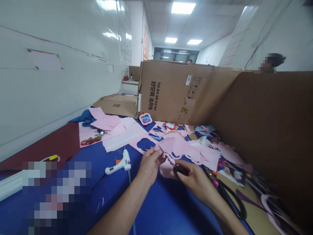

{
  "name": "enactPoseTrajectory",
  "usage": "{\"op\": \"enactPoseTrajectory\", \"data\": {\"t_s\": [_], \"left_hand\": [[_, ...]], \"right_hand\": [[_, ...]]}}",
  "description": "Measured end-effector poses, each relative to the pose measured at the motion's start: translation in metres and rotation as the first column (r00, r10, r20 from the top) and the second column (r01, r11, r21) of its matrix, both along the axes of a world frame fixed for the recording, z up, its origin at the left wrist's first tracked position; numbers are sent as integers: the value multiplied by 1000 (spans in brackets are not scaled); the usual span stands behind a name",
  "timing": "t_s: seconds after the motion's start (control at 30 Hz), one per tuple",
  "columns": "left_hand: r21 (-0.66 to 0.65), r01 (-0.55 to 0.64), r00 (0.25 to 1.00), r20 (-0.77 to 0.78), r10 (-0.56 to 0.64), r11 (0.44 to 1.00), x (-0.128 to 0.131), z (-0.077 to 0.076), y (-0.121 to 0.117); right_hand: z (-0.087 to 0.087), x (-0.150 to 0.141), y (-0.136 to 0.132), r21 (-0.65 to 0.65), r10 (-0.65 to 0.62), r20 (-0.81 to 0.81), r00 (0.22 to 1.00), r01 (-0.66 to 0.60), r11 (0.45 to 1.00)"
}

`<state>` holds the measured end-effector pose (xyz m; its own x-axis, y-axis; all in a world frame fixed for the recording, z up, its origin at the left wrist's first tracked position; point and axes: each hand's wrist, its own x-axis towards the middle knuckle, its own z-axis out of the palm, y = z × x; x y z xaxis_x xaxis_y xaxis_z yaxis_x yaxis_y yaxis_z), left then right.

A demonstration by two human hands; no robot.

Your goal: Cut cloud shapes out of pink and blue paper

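Trainee: What lies at the far left of the work surface?
Instructor: Red-handled metal scissors point(91, 140) on pink sheet stock. Next, a white plastic glue gun point(119, 164) rests on the blue tabletop point(156, 212), beside the left forearm, presumably to keep it reachable yet outside the working area.

Trainee: State the left grip.
Instructor: The left hand point(150, 164) has thumb and fingers together, clamped on a thin, curved pink sheet point(168, 145). The sheet is between the hands, in front of the body, likely steadied there to present its edge to the blades.

Trainee: And the right?
Instructor: The right hand point(192, 176) is closed on the handles of small black-handled scissors point(179, 173), pointed toward the sheet. Blade opening: cannot tell; fingers and material obscure it.

Trainee: Farther right?
Instructor: Large black-handled shears point(232, 199) lie beside the right forearm, apparently set aside while the smaller pair is in use.
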<state>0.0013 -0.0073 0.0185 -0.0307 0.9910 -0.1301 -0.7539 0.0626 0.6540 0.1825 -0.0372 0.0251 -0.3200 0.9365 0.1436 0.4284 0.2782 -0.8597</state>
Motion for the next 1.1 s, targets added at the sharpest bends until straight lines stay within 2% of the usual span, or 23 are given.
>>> {"op": "enactPoseTrajectory", "data": {"t_s": [0.37,0.73,1.1], "left_hand": [[0,1,1000,-26,-1,1000,-1,-2,1],[13,26,995,-100,-24,1000,-4,3,0],[-2,33,999,-39,-33,999,-3,1,0]], "right_hand": [[0,1,1,-10,-20,31,999,20,1000],[-3,1,3,3,-22,25,999,22,1000],[-2,-1,2,15,-24,31,999,24,1000]]}}
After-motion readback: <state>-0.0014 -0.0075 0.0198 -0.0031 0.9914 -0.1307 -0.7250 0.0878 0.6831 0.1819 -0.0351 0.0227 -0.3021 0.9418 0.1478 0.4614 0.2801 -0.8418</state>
